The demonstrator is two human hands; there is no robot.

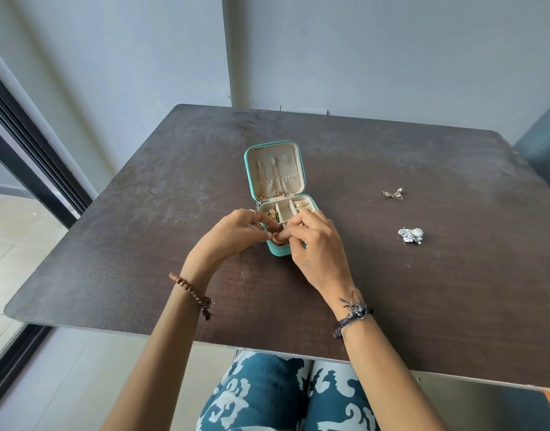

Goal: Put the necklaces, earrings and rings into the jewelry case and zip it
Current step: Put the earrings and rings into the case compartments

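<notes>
Pinching one earring (278,238), two hands

Left hand (236,230): forearm reaching in from lower left, fingers curled, fingertips pinching a small item.
Right hand (317,244): forearm from lower right, fingers bent, fingertips meeting the left's.

- The left hand (236,233) and right hand (314,244) are covering the near part of the open turquoise zip jewelry case (275,172), hiding its near compartments.
- A small reddish-gold ring-like piece (278,238) is showing between the fingertips, too small to identify.
- The gold pieces in the case's far right compartment (301,205) are blurring together.
- The dark brown square table (143,244) is running past the right edge.
</notes>
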